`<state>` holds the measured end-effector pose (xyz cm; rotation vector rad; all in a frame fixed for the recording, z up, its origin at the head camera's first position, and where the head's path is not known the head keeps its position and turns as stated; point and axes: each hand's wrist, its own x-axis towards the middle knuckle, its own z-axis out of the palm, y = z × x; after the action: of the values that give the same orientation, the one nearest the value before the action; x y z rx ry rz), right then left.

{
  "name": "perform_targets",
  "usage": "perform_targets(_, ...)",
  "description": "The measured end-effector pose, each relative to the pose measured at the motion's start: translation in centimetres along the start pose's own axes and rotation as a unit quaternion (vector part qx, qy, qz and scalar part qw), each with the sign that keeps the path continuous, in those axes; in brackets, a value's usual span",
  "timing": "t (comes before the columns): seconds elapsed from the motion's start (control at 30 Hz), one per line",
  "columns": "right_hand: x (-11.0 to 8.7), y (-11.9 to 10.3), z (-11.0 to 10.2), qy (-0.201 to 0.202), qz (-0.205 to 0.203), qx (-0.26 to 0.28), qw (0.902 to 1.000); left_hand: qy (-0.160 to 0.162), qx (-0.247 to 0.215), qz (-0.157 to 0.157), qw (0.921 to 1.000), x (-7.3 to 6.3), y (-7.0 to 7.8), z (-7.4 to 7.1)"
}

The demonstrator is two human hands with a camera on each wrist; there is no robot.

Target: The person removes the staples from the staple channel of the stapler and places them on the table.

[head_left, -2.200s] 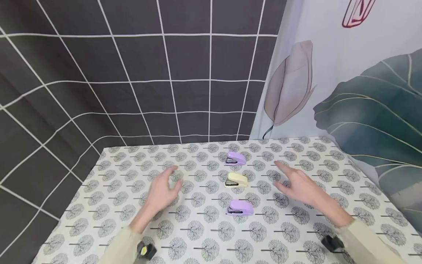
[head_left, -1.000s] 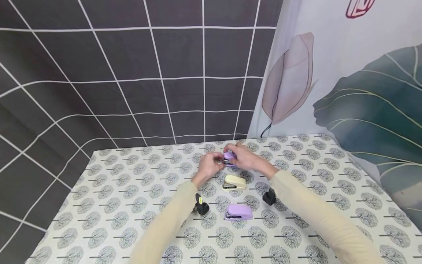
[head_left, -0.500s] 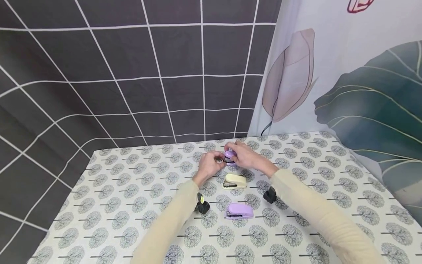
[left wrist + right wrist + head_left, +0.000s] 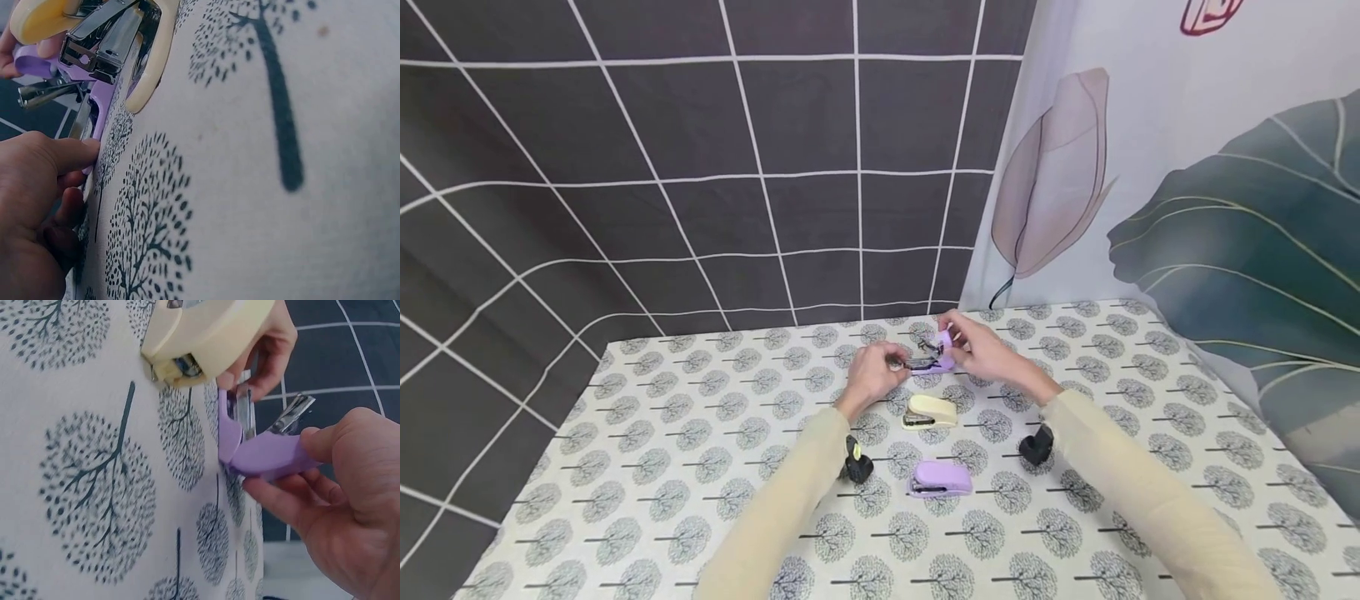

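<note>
Near the far edge of the table (image 4: 700, 442), the left hand (image 4: 872, 373) pinches the unfolded purple stapler (image 4: 256, 455) while the right hand (image 4: 987, 348) grips its raised cover (image 4: 281, 454), seemingly mid-opening, which calls for a steady base (image 4: 229, 434) next.

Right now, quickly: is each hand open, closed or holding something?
Left hand: closed, pinching the base end of the farthest purple plastic stapler.
Right hand: closed, holding that stapler's raised purple top cover.

a tree-print cloth (image 4: 700, 417) bears a cream stapler (image 4: 931, 411), a closed purple stapler (image 4: 943, 477) and an opened purple stapler (image 4: 275, 455).
</note>
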<state>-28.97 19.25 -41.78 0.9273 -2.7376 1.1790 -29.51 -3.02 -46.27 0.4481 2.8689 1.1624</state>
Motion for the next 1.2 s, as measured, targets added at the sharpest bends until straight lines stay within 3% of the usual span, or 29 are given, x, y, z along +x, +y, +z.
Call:
perform_targets(0.33,-1.4,1.5,-0.1,0.027,0.057,0.058,0.9964,-0.005,0.014,0.003,0.9999,0.0,0.0,-0.1)
perform_targets(0.47,-2.0,1.9,-0.1,0.032,0.059,0.097,0.9931,-0.001,0.017,-0.003,0.9999,-0.1,0.0,-0.1)
perform_targets(0.67,-2.9,3.0,0.0,0.052,0.097,0.179,0.9777,-0.002,0.007,-0.003,1.0000,-0.1,0.1,-0.2)
perform_targets(1.0,-3.4,4.0,0.4,0.045,0.158,0.231,0.9590,-0.001,0.007,-0.004,1.0000,0.0,-0.1,-0.1)
perform_targets(1.1,-3.7,3.7,0.3,0.048,0.151,0.184,0.9700,-0.004,0.006,-0.005,1.0000,-0.1,-0.1,0.0)
perform_targets(1.2,-4.2,2.3,0.1,0.111,0.121,0.067,0.9842,-0.008,0.008,-0.004,0.9999,-0.2,0.0,0.1)
